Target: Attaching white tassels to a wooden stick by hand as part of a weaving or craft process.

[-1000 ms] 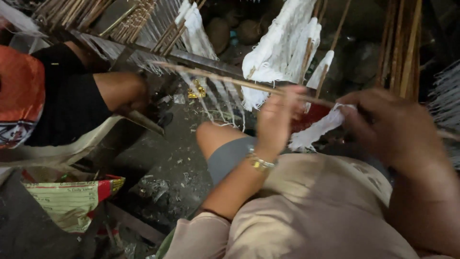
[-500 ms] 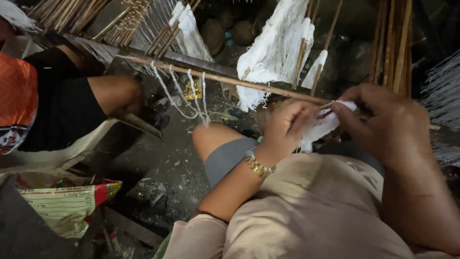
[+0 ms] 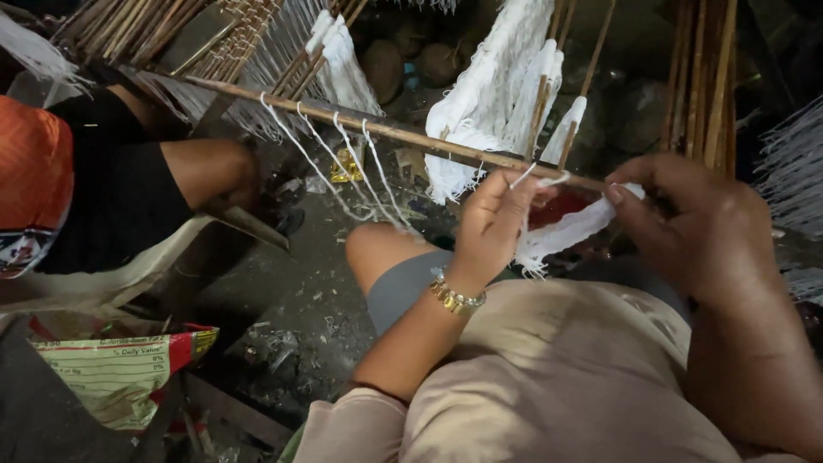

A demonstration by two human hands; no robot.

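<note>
A long wooden stick (image 3: 411,137) runs across in front of me with several white cords (image 3: 343,163) tied on and hanging from it. My left hand (image 3: 493,227), with a gold bracelet at the wrist, pinches a thin white strand (image 3: 536,178) just below the stick. My right hand (image 3: 694,227) grips a bundle of white cord (image 3: 570,236) at the stick, thumb and fingers closed on it. The bundle's frayed end hangs between my hands.
A person in black shorts and an orange top (image 3: 34,189) sits at the left on a pale chair (image 3: 129,283). More sticks with white cord bundles (image 3: 497,94) lean behind. A printed sack (image 3: 111,373) lies low left on the dirty ground.
My left hand has slid down from the stick and now pinches a strand. My right hand holds the cord bundle closer to the stick. The view has shifted slightly.
</note>
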